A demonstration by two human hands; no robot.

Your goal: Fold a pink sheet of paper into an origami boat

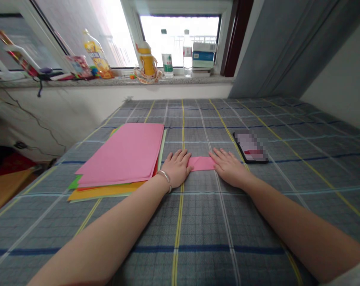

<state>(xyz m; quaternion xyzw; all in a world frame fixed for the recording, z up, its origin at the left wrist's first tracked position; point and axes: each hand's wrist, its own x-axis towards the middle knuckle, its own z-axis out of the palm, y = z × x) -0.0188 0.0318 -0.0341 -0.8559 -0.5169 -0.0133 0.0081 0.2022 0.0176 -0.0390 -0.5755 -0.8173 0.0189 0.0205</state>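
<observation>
Here, left hand (pixel 177 169) and right hand (pixel 227 166) lie palm-down, fingers outstretched and unclenched, touching opposite ends of pink paper strip (pixel 201 163) between them. Step in hand: apparently pressing strip flat. Next move likely calls for even pressure from both sides. Stacked colored paper (pixel 126 153) sits left of left fingers; phone (pixel 247 145) lies right of right fingers.

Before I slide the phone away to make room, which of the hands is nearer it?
Right. The right hand lies just left of the phone, at one end of the pink strip; the left hand is farther left, at the other end.
</observation>
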